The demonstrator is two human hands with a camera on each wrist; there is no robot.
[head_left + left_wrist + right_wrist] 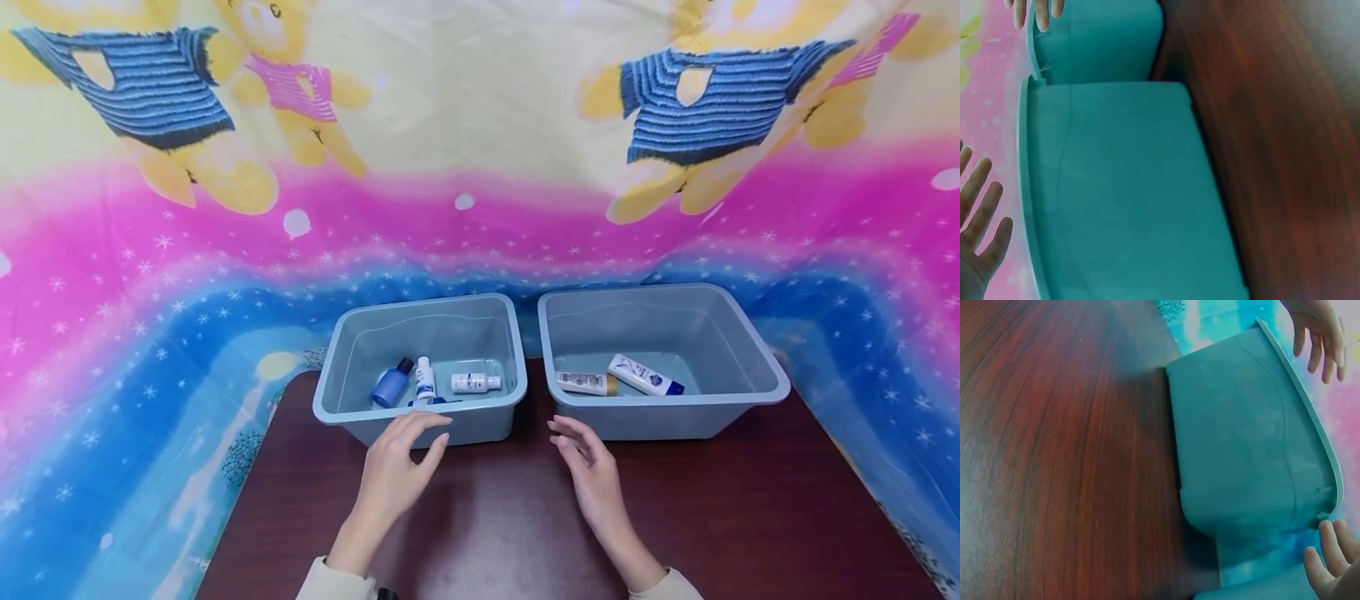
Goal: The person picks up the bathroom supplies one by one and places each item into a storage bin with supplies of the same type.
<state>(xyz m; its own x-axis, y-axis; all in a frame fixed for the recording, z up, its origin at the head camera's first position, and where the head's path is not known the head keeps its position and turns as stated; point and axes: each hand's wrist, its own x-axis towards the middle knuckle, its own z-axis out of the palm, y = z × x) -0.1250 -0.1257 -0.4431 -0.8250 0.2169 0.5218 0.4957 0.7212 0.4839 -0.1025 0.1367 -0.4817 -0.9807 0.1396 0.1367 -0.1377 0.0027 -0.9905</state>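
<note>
My left hand (396, 468) hovers before the front wall of the left grey-blue plastic bin (450, 407), fingers loosely bent and holding nothing. In that bin lie a blue bottle (391, 386) with a black cap, a white bottle (424, 380), a small white bottle (471, 382) on its side and a dark blue item (431, 402) partly hidden by the rim. My right hand (596, 479), also holding nothing, hangs before the right bin (675, 400). Inside it are a white bottle (641, 374) with a blue cap and a pale bottle (585, 383) with a gold cap.
Both bins stand side by side with a narrow gap on a dark reddish-brown table (510, 525). A cloth (465, 225) printed with bears hangs behind the table and along its sides. Each wrist view shows the bins' outer walls from the front.
</note>
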